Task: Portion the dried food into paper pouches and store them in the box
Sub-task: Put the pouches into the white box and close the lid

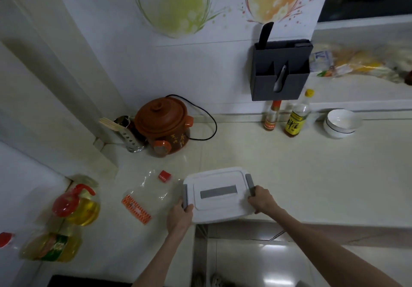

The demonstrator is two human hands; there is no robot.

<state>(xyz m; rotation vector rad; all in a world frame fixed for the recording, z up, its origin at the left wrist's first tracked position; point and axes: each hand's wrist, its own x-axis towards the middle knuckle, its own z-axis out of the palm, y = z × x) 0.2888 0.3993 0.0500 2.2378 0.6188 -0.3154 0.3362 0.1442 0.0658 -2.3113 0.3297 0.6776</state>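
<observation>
Both hands reach forward, arms extended. Left hand and right hand each grip a side latch of the white box.

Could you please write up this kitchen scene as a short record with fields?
setting: kitchen counter
box: white box, lid on, at the counter's front edge
left hand: left hand grips the grey clip at the box's left end
right hand: right hand grips the grey clip at its right end
beside box: clear plastic bag to its left
back of counter: brown clay pot, two bottles, white bowls
pouches: none visible
</observation>
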